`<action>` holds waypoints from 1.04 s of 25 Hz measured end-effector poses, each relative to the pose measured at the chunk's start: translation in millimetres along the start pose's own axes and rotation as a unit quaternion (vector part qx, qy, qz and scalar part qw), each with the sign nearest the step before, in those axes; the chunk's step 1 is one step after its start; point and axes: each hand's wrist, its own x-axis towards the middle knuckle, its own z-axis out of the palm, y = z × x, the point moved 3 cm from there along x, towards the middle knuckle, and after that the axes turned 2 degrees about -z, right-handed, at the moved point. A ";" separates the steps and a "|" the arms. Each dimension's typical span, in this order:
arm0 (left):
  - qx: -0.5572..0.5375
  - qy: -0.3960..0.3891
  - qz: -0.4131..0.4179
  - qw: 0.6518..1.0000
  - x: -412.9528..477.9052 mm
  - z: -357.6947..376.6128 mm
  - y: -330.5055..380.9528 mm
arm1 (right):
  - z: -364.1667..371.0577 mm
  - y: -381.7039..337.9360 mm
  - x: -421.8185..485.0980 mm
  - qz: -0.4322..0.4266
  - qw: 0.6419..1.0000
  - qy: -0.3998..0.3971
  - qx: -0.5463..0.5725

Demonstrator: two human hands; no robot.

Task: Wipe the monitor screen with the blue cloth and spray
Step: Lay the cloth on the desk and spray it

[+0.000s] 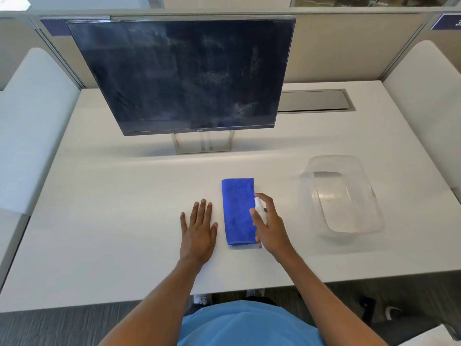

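The dark monitor [179, 73] stands at the back of the white desk [112, 221], its screen streaked with dust and smudges. A folded blue cloth [238, 208] lies flat on the desk in front of it. My right hand [270, 226] grips a small white spray bottle [260, 208] over the cloth's right edge, index finger raised above the nozzle. My left hand [199, 227] rests flat on the desk just left of the cloth, fingers spread, holding nothing.
A clear plastic tub [343, 196] sits on the desk to the right of the cloth. A grey cable tray lid [315, 101] is set into the desk behind the monitor's right side. Cubicle partitions close off the back and sides.
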 end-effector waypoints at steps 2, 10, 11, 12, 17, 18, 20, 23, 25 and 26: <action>0.000 0.002 0.002 1.000 -0.1 0.3 -0.6 | 4.0 7.1 1.1 0.011 1.000 -0.010 -0.024; 0.016 0.003 0.008 1.000 -0.3 1.8 -3.3 | 11.0 5.9 3.8 -0.017 0.999 0.015 -0.048; 0.017 0.006 0.008 1.000 -0.6 2.1 -3.2 | 13.0 3.3 6.0 -0.023 0.998 0.022 -0.054; 0.017 0.009 0.008 1.000 -1.0 2.1 -2.6 | 15.0 0.3 9.4 -0.030 0.997 0.027 -0.069; 0.028 0.016 0.008 0.999 -1.7 2.8 -0.4 | 29.9 -15.8 34.1 -0.014 0.981 0.028 -0.191; 0.029 0.015 0.009 0.999 -1.9 3.0 -0.8 | 32.8 -19.5 38.3 -0.008 0.977 0.026 -0.213; 0.034 0.016 0.013 0.999 -2.1 4.2 -1.5 | 37.9 -25.1 45.2 -0.007 0.963 0.021 -0.270; 0.017 0.022 0.028 0.999 -3.9 5.1 -1.8 | 42.3 -26.5 52.1 0.003 0.942 0.009 -0.335; 0.006 0.026 0.035 0.999 -3.9 5.1 -1.6 | 43.9 -24.7 54.2 0.015 0.934 0.003 -0.358; 0.005 0.028 0.036 0.999 -3.8 5.1 -1.6 | 44.4 -24.4 54.5 0.019 0.931 0.002 -0.365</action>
